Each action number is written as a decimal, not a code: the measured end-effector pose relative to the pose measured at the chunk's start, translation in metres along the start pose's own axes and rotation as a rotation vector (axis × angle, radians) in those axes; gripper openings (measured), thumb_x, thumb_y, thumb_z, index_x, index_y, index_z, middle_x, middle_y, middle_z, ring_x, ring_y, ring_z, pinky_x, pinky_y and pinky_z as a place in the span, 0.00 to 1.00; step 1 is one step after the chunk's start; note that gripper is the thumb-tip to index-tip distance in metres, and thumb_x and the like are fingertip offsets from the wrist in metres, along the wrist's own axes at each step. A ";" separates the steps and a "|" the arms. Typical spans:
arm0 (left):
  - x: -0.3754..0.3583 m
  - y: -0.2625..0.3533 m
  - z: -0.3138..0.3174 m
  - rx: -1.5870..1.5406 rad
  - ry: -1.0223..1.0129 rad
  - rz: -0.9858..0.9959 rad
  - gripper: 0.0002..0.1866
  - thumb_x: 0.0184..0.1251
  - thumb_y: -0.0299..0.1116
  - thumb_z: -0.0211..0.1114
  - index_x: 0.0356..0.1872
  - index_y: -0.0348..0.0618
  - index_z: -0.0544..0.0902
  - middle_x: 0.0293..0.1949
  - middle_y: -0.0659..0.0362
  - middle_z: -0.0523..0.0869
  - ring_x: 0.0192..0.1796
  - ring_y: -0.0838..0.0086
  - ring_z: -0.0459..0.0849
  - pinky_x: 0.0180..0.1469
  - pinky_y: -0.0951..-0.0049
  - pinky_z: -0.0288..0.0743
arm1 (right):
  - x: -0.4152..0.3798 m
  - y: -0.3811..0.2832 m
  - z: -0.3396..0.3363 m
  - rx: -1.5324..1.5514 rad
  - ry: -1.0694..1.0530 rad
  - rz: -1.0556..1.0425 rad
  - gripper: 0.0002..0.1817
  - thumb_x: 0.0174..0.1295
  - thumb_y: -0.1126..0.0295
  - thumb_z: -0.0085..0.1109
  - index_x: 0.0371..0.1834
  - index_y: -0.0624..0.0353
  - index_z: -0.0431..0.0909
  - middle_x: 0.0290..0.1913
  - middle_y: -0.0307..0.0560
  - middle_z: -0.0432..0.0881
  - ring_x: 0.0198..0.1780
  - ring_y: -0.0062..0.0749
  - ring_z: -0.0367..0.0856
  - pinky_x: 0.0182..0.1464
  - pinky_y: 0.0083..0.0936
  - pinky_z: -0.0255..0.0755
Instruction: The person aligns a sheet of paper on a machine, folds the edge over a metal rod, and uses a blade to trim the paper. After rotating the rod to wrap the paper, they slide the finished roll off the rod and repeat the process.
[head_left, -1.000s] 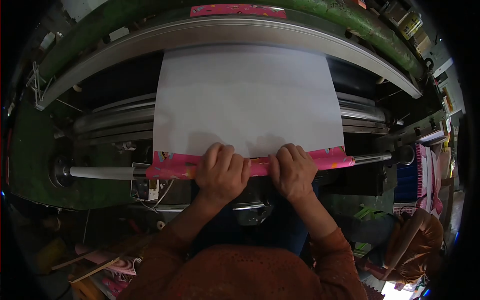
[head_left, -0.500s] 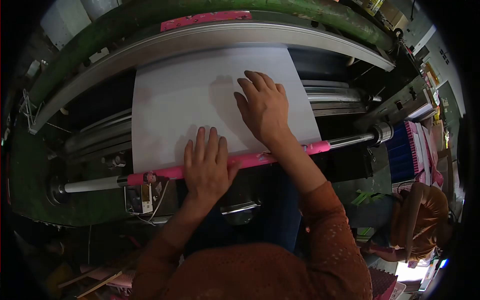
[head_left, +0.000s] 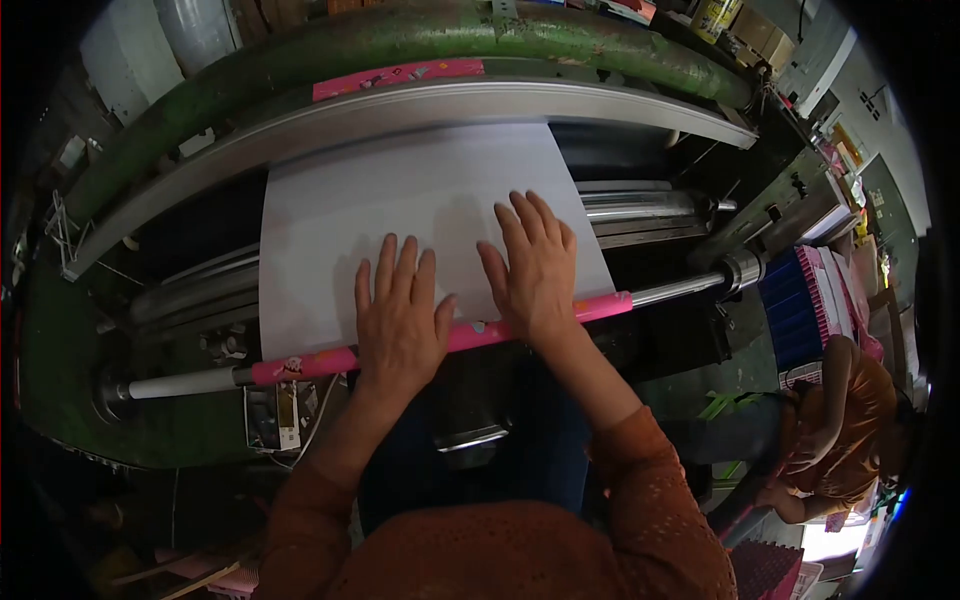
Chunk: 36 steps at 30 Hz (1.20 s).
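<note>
A wide white sheet (head_left: 330, 230) comes from under a long metal bar and runs down to a pink patterned roll (head_left: 480, 334) on a shaft. My left hand (head_left: 398, 325) lies over the roll and the sheet's lower part, fingers spread and pointing away from me. To its right, my right hand (head_left: 538, 270) rests on the sheet with its wrist over the roll, fingers apart. Neither hand holds anything.
A metal bar (head_left: 400, 108) and a green pipe (head_left: 400, 42) cross the back. The shaft's round end (head_left: 742, 271) is at the right. Beyond blue and pink stacked material (head_left: 797, 305), another person (head_left: 855, 430) in an orange-brown top sits at the right.
My right hand has come lower and nearer to the roll, and my left hand has shifted slightly up the sheet. The camera view has shifted. The other person's arms have moved.
</note>
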<state>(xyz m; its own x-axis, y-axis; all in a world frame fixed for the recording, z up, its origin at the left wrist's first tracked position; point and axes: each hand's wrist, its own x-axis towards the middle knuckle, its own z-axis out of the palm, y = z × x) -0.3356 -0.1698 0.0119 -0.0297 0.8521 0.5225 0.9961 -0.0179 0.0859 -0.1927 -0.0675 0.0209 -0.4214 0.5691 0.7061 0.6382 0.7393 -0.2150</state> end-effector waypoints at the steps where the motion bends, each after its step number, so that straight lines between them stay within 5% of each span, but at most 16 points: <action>1: 0.007 -0.010 -0.001 -0.029 0.127 -0.003 0.25 0.64 0.40 0.61 0.59 0.36 0.73 0.64 0.47 0.73 0.71 0.53 0.65 0.69 0.45 0.54 | -0.014 -0.008 -0.013 0.014 -0.033 -0.022 0.27 0.60 0.59 0.61 0.58 0.63 0.73 0.61 0.59 0.73 0.67 0.54 0.66 0.66 0.48 0.55; 5: -0.029 -0.018 -0.020 -0.169 0.442 0.112 0.20 0.63 0.34 0.61 0.56 0.38 0.76 0.60 0.50 0.76 0.65 0.56 0.71 0.68 0.46 0.56 | -0.073 -0.014 -0.022 -0.035 -0.240 0.008 0.29 0.59 0.55 0.60 0.61 0.59 0.73 0.63 0.55 0.72 0.67 0.50 0.65 0.68 0.49 0.52; 10: -0.128 0.014 0.028 -0.293 0.218 0.335 0.15 0.60 0.33 0.61 0.48 0.41 0.78 0.56 0.51 0.77 0.62 0.58 0.72 0.67 0.47 0.58 | 0.006 0.010 0.001 -0.220 0.017 -0.049 0.20 0.53 0.65 0.64 0.51 0.56 0.77 0.57 0.45 0.77 0.61 0.41 0.70 0.61 0.45 0.58; 12: -0.148 0.014 0.055 -0.307 -0.049 0.148 0.14 0.60 0.35 0.63 0.45 0.42 0.79 0.55 0.52 0.77 0.62 0.58 0.71 0.66 0.50 0.60 | 0.048 0.021 -0.002 -0.164 0.193 -0.079 0.15 0.52 0.68 0.64 0.45 0.55 0.79 0.49 0.43 0.80 0.53 0.40 0.75 0.54 0.41 0.62; 14: -0.167 0.003 0.075 -0.269 -0.104 0.032 0.13 0.58 0.35 0.64 0.42 0.41 0.79 0.53 0.52 0.77 0.61 0.58 0.71 0.64 0.50 0.62 | 0.098 0.009 -0.027 -0.159 0.324 -0.050 0.05 0.56 0.69 0.63 0.33 0.55 0.80 0.35 0.47 0.82 0.39 0.45 0.81 0.42 0.37 0.70; 16: -0.176 -0.005 0.083 -0.229 -0.170 -0.076 0.13 0.57 0.36 0.65 0.40 0.41 0.79 0.50 0.52 0.78 0.60 0.59 0.72 0.63 0.51 0.63 | 0.140 0.000 -0.041 -0.068 0.328 0.143 0.13 0.63 0.59 0.58 0.28 0.58 0.79 0.28 0.52 0.80 0.33 0.55 0.80 0.37 0.48 0.70; 18: -0.182 -0.012 0.085 -0.211 -0.238 -0.071 0.11 0.58 0.36 0.64 0.36 0.40 0.80 0.49 0.51 0.78 0.60 0.59 0.72 0.63 0.53 0.62 | 0.181 0.004 -0.048 -0.273 0.154 0.337 0.23 0.64 0.49 0.55 0.33 0.60 0.82 0.33 0.55 0.84 0.38 0.54 0.83 0.41 0.45 0.74; 20: -0.182 -0.015 0.091 -0.228 -0.236 -0.088 0.10 0.58 0.36 0.64 0.36 0.41 0.81 0.48 0.52 0.79 0.59 0.59 0.72 0.63 0.53 0.62 | 0.213 0.027 -0.039 -0.165 0.059 0.406 0.29 0.62 0.42 0.53 0.36 0.61 0.84 0.37 0.57 0.85 0.42 0.52 0.84 0.44 0.41 0.76; 22: -0.181 -0.014 0.090 -0.247 -0.239 -0.116 0.09 0.58 0.35 0.64 0.35 0.42 0.81 0.48 0.54 0.79 0.59 0.60 0.72 0.63 0.53 0.62 | 0.221 0.036 -0.036 0.093 -0.064 0.387 0.24 0.60 0.46 0.57 0.36 0.59 0.86 0.35 0.55 0.86 0.40 0.50 0.85 0.44 0.40 0.77; 24: -0.176 -0.014 0.084 -0.308 -0.295 -0.093 0.08 0.57 0.36 0.64 0.34 0.43 0.81 0.44 0.55 0.81 0.55 0.60 0.74 0.63 0.52 0.62 | 0.217 0.041 -0.017 0.093 0.179 0.219 0.20 0.59 0.51 0.60 0.32 0.59 0.85 0.31 0.53 0.86 0.38 0.51 0.84 0.42 0.39 0.77; 28: -0.163 -0.019 0.068 -0.537 -0.410 -0.236 0.08 0.63 0.34 0.62 0.35 0.40 0.82 0.43 0.55 0.82 0.53 0.63 0.78 0.64 0.56 0.63 | 0.110 -0.027 -0.019 0.807 -0.047 0.029 0.01 0.61 0.82 0.56 0.33 0.67 0.77 0.28 0.45 0.84 0.29 0.19 0.80 0.33 0.17 0.72; 30: -0.159 -0.019 0.066 -1.460 -0.323 -0.663 0.06 0.68 0.30 0.60 0.38 0.39 0.82 0.40 0.57 0.84 0.49 0.70 0.82 0.60 0.65 0.69 | 0.041 -0.055 -0.031 0.764 -0.381 0.125 0.02 0.60 0.81 0.58 0.34 0.64 0.78 0.26 0.41 0.81 0.29 0.17 0.78 0.30 0.16 0.69; 31: -0.152 -0.015 0.056 -1.456 -0.320 -0.680 0.06 0.68 0.30 0.60 0.38 0.39 0.82 0.40 0.57 0.84 0.49 0.70 0.82 0.60 0.65 0.69 | 0.014 -0.064 -0.039 0.703 -0.518 0.077 0.03 0.59 0.80 0.61 0.34 0.63 0.78 0.26 0.41 0.81 0.30 0.17 0.78 0.30 0.16 0.69; 33: -0.136 -0.005 0.031 -1.773 0.091 -0.543 0.05 0.70 0.28 0.60 0.41 0.38 0.81 0.37 0.60 0.85 0.47 0.76 0.83 0.52 0.74 0.74 | -0.041 -0.064 -0.034 0.724 -0.722 0.186 0.02 0.59 0.79 0.62 0.34 0.63 0.78 0.27 0.40 0.82 0.29 0.17 0.78 0.30 0.16 0.69; 36: -0.131 0.000 0.031 -1.796 0.039 -0.535 0.05 0.69 0.27 0.61 0.41 0.37 0.80 0.36 0.61 0.84 0.44 0.78 0.83 0.48 0.76 0.75 | -0.100 -0.057 -0.020 1.047 -0.773 0.475 0.02 0.60 0.79 0.61 0.33 0.64 0.78 0.29 0.40 0.83 0.30 0.17 0.79 0.32 0.17 0.71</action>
<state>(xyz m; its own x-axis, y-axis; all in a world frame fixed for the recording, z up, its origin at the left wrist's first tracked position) -0.3288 -0.2649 -0.0828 -0.2956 0.9424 0.1569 -0.3810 -0.2669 0.8852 -0.1743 -0.1740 -0.0244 -0.7679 0.6385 -0.0517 0.1882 0.1478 -0.9710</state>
